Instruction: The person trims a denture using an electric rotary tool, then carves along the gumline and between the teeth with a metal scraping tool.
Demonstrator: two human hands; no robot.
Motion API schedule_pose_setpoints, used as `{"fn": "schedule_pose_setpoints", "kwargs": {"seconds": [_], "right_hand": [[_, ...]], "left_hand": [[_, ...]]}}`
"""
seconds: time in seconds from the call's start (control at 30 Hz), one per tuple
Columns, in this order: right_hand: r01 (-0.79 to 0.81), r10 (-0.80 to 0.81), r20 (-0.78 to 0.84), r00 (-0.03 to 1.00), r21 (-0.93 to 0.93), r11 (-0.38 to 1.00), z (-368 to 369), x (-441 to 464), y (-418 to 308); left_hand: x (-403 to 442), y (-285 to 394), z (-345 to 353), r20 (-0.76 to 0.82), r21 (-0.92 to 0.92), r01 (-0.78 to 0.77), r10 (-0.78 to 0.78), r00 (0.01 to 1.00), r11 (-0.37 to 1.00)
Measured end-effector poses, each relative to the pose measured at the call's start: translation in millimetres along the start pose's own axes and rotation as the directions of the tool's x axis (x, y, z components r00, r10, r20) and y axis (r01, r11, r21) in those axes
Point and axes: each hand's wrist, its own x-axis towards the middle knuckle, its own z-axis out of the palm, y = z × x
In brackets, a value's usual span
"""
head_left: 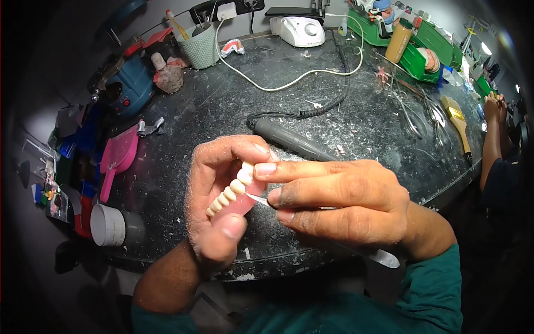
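Note:
My left hand [201, 181], dusted with pale powder, is closed around a denture [243, 204] with a pink base and a row of cream teeth. Its thumb lies on the near side and its fingers curl behind. My right hand [350, 200] pinches a slim metal carving tool [385, 258]. The pointed, blade-like tip touches or nearly touches the pink base just beside the teeth. A rounded, spoon-like end sticks out below my right palm. My right index finger rests at the upper teeth. Behind both hands lies a dark handpiece [295, 140] on the bench.
On the dusty black bench [222, 117] stand a white control unit [300, 32] and a pale basket [199, 50]. A pink dustpan [119, 151] and a white tub [107, 225] sit left. Pliers [409, 114] and a brush [457, 123] lie right. Another person's hands [493, 108] show far right.

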Motion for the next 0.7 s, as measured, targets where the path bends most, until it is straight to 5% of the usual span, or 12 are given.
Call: {"fn": "schedule_pose_setpoints", "kwargs": {"seconds": [0.27,0.33,0.7], "right_hand": [[-0.041,0.039,0.036,0.999,0.045,0.998,-2.9,2.0,-2.7],[-0.024,0.022,0.033,0.999,0.048,0.999,-3.4,2.7,-2.0],[-0.035,0.034,0.031,0.999,0.048,0.998,-3.8,2.6,-2.5]], "left_hand": [[1.2,3.1,-1.0,0.059,0.069,-0.010,0.006,0.998,0.998],[0.6,5.8,6.3,-0.060,0.175,0.049,-0.039,0.997,0.983],[1.7,5.3,2.5,-0.023,0.107,0.047,-0.044,0.999,0.993]]}}
